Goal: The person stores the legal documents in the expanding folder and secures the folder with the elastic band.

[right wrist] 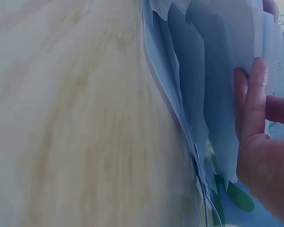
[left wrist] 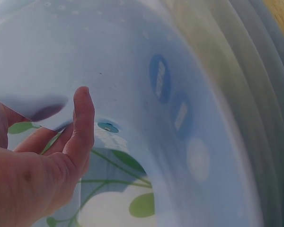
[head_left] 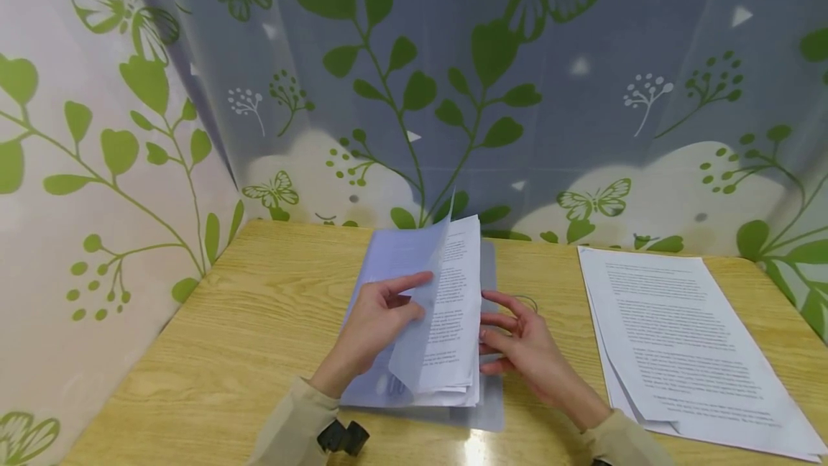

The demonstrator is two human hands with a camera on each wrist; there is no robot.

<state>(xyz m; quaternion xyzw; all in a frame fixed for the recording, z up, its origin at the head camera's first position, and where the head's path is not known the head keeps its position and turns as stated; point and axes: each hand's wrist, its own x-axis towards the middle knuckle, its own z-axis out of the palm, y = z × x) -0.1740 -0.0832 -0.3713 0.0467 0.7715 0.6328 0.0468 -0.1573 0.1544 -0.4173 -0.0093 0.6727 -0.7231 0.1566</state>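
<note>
A translucent bluish plastic folder [head_left: 396,254] lies on the table with a stack of printed sheets [head_left: 458,308] inside. My left hand [head_left: 382,318] pinches the free edge of its front cover, which bends up and back to the left. Through the clear plastic in the left wrist view, the thumb shows behind the cover [left wrist: 118,61]. At the right edge of the sheets, my right hand [head_left: 527,347] holds them between thumb and fingers. In the right wrist view, several layers of the paper [right wrist: 222,71] fan apart beside the fingers [right wrist: 255,94].
To the right lies a second stack of printed sheets [head_left: 686,336], with a lower corner of a page folded. A thin cord loop [head_left: 532,300] sticks out beside the folder. A patterned curtain [head_left: 550,164] borders the wooden table [head_left: 246,322] at the back and sides.
</note>
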